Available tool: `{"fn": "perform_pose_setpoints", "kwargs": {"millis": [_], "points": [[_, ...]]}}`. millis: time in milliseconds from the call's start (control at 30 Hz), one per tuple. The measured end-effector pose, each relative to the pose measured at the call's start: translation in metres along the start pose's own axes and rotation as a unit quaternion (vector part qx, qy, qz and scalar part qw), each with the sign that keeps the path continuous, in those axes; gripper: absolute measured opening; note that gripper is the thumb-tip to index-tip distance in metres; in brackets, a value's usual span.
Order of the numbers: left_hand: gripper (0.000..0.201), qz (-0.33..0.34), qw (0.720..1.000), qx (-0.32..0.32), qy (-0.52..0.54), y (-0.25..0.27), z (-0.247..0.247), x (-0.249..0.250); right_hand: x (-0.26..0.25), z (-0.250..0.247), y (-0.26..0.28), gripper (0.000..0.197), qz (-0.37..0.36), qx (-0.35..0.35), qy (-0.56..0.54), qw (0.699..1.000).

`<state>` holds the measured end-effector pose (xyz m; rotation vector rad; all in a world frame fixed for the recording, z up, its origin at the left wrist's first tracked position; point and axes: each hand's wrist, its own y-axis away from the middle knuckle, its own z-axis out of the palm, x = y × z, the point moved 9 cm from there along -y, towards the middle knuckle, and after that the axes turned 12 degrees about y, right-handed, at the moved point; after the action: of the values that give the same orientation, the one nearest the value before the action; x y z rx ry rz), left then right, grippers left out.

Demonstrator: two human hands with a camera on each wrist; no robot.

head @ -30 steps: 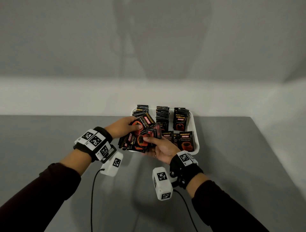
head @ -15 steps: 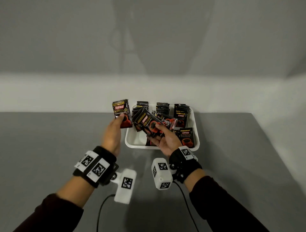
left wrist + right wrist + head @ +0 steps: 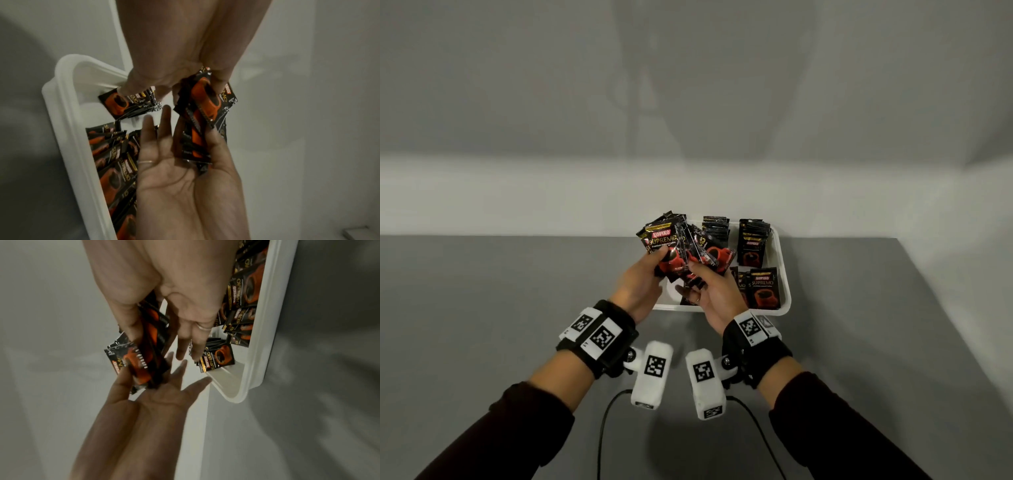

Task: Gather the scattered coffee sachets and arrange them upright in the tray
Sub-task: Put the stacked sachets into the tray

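Both hands hold one fanned bundle of black-and-red coffee sachets (image 3: 674,248) above the left part of the white tray (image 3: 786,274). My left hand (image 3: 661,255) pinches the bundle's left side between thumb and curled fingers (image 3: 144,81). The right hand (image 3: 700,270) clamps the bundle's lower right with its thumb, its other fingers (image 3: 185,337) straight. Two upright rows of sachets (image 3: 753,240) stand at the tray's back, and more sachets (image 3: 765,287) stand at its front right. One loose sachet (image 3: 218,358) lies on the tray floor below the hands.
The tray sits at the far edge of a grey table (image 3: 517,308), against a pale wall ledge (image 3: 517,192). The table's right edge (image 3: 914,342) runs diagonally close by. Black cables (image 3: 602,428) hang from the wrist cameras over the near table.
My left hand, which held a single sachet apart to the left, has brought it against the right hand's bundle. Both hands have risen from the tray's front left corner.
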<state>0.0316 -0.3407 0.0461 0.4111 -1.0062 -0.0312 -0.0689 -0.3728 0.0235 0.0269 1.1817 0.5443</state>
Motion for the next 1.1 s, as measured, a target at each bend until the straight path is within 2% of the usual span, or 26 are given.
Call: {"fn": "perform_pose_setpoints", "kwargs": {"millis": [67,167,233,300,400,467,533,600,667,767,833,867,1000,1067,1100], "points": [[0.021,0.033,0.999,-0.001,0.012,-0.003,0.0,0.008,0.0,0.0,0.002,0.029,0.0,0.001,0.059,0.998],[0.017,0.043,0.997,-0.003,0.058,-0.008,-0.005,0.01,-0.006,-0.003,0.005,0.021,-0.008,0.003,0.153,0.988],[0.018,0.052,0.998,0.009,0.045,-0.01,-0.012,0.012,-0.008,-0.001,0.005,0.03,0.005,-0.026,0.157,0.987],[0.018,0.083,0.996,0.025,-0.006,-0.01,-0.018,0.018,-0.004,0.0,0.003,0.048,0.041,-0.04,0.092,0.994],[0.031,0.149,0.983,0.029,-0.104,-0.009,-0.014,0.029,0.002,0.006,0.005,0.058,0.09,-0.033,-0.066,0.993],[0.031,0.178,0.976,0.023,-0.124,-0.007,-0.006,0.03,0.005,0.012,0.005,0.066,0.106,-0.03,-0.122,0.986],[0.028,0.183,0.977,0.014,-0.111,-0.005,-0.001,0.026,0.007,0.019,0.004,0.065,0.115,-0.023,-0.144,0.983],[0.026,0.186,0.977,0.015,-0.102,-0.004,0.001,0.021,0.007,0.022,0.003,0.053,0.116,-0.011,-0.139,0.983],[0.033,0.194,0.975,0.016,-0.102,-0.002,0.002,0.02,0.007,0.022,0.003,0.047,0.113,-0.006,-0.147,0.983],[0.044,0.207,0.973,0.002,-0.101,0.003,0.007,0.024,0.005,0.02,0.003,0.054,0.105,-0.008,-0.181,0.978],[0.045,0.213,0.972,-0.012,-0.099,0.004,0.008,0.028,0.003,0.019,0.003,0.066,0.101,-0.005,-0.176,0.979],[0.043,0.216,0.972,-0.015,-0.095,0.004,0.007,0.029,0.002,0.019,0.003,0.066,0.099,0.002,-0.165,0.981],[0.041,0.189,0.98,-0.019,-0.064,0.001,0.008,0.02,-0.004,0.023,0.003,0.032,0.086,0.02,-0.102,0.991],[0.038,0.161,0.986,-0.017,-0.046,0.0,0.008,0.013,-0.007,0.024,0.004,0.031,0.077,0.028,-0.086,0.993],[0.035,0.152,0.988,-0.011,-0.036,-0.001,0.006,0.011,-0.009,0.024,0.005,0.037,0.073,0.027,-0.092,0.993]]}}
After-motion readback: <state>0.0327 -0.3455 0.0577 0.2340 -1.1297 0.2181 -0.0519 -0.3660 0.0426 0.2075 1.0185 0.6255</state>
